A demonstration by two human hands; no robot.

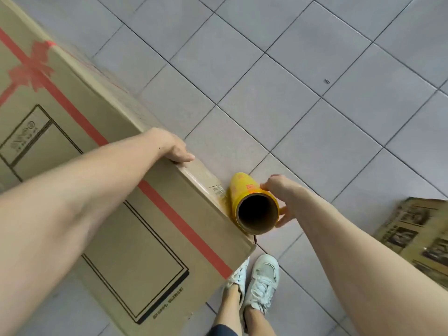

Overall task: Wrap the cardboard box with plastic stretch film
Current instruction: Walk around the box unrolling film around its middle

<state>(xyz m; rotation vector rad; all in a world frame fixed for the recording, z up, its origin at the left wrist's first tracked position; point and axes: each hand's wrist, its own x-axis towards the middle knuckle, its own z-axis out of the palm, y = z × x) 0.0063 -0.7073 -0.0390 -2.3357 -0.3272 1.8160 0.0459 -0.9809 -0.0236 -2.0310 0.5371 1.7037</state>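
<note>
A large brown cardboard box [101, 166] with a printed red ribbon and bow fills the left half of the view, standing on the tiled floor. My left hand [175, 147] lies over its top right edge, fingers curled down the far side. My right hand [278, 197] grips a yellow roll of stretch film [244, 192], held upright against the box's right side near the corner. The roll's hollow cardboard core faces me. Clear film clings to the box's side wall between my two hands.
Grey floor tiles [315, 93] spread to the right and behind the box. Another printed carton [417, 236] lies at the right edge. My feet in white sneakers [261, 282] stand by the box's near corner. A small bit of debris [327, 81] sits on the floor.
</note>
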